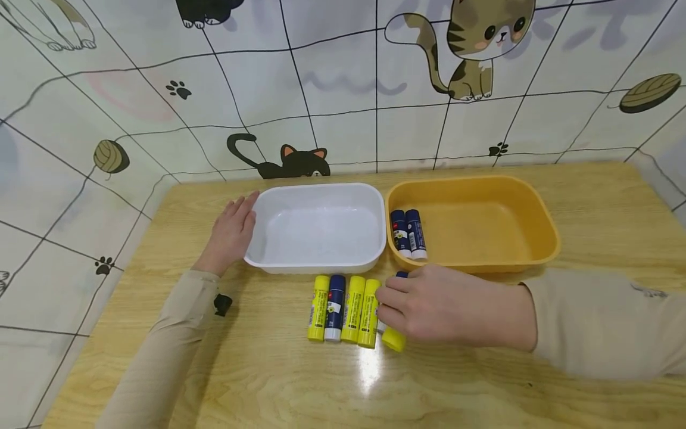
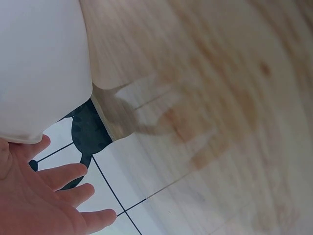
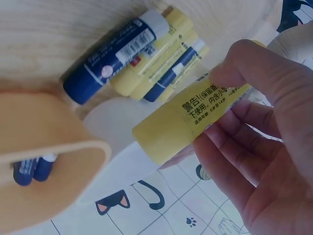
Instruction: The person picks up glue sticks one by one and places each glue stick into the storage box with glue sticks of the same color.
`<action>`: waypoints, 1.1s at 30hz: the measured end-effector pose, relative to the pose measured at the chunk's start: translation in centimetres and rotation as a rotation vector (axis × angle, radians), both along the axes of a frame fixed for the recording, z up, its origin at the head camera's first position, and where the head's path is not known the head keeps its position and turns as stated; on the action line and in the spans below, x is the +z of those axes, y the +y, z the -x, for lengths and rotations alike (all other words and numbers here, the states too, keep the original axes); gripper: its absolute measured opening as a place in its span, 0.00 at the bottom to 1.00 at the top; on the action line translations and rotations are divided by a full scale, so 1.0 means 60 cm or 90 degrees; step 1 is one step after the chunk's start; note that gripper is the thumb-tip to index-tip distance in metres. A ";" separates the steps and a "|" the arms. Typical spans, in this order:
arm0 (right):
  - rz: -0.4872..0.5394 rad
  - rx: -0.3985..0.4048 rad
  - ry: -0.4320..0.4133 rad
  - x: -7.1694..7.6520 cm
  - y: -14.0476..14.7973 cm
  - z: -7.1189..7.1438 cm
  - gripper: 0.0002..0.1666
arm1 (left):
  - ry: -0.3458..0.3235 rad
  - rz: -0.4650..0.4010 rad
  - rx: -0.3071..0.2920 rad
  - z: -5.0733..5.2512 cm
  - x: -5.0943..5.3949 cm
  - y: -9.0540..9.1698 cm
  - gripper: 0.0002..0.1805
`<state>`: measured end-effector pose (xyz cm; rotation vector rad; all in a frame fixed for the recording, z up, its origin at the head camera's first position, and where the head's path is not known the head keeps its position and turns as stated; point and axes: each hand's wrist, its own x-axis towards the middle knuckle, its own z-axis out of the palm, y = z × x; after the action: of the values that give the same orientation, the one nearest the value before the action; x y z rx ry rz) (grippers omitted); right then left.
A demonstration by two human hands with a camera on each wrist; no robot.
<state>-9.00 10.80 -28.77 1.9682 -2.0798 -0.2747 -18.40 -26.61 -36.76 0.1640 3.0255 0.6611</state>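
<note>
My right hand (image 1: 436,307) pinches a yellow glue stick (image 3: 168,132) between thumb and fingers. In the head view only that stick's end (image 1: 394,339) shows below the hand. Beside it lies a dark blue glue stick (image 3: 115,58), mostly hidden by the hand from above. To the left, yellow glue sticks (image 1: 354,309) and one blue glue stick (image 1: 334,307) lie side by side on the table. My left hand (image 1: 229,233) rests against the left end of a white basin (image 1: 316,267). Its fingers (image 2: 66,172) are extended and spread in the left wrist view.
An orange-yellow basin (image 1: 482,229) stands right of the white one, close against it. Two blue glue sticks (image 1: 415,233) lie at its left end. Behind the wooden table (image 1: 257,381) hangs a cat-patterned cloth (image 1: 343,77). A small black object (image 1: 222,304) shows at the left wrist.
</note>
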 end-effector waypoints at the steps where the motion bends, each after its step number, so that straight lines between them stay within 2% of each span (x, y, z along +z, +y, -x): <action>1: -0.001 0.000 0.003 0.002 0.000 0.002 0.09 | 0.001 -0.001 0.000 0.001 0.001 0.000 0.28; 6: 0.004 0.010 0.028 0.005 -0.005 0.008 0.09 | -0.002 0.002 0.001 0.002 0.002 0.000 0.28; 11: -0.029 0.003 0.045 0.007 -0.015 0.021 0.08 | -0.002 0.000 0.000 0.004 0.002 0.000 0.28; 21: -0.021 0.008 0.053 0.005 -0.036 0.067 0.09 | -0.008 0.000 0.000 0.003 0.001 -0.001 0.28; 26: -0.044 0.004 0.053 0.012 -0.047 0.090 0.11 | -0.005 -0.001 0.000 0.003 0.000 -0.002 0.28; 33: -0.060 0.001 0.063 0.014 -0.062 0.116 0.06 | -0.003 -0.004 -0.005 0.005 -0.003 -0.003 0.28</action>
<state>-15.94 7.06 -27.94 1.9669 -2.0377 -0.4681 -18.68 -26.78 -36.96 0.1736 3.0177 0.6705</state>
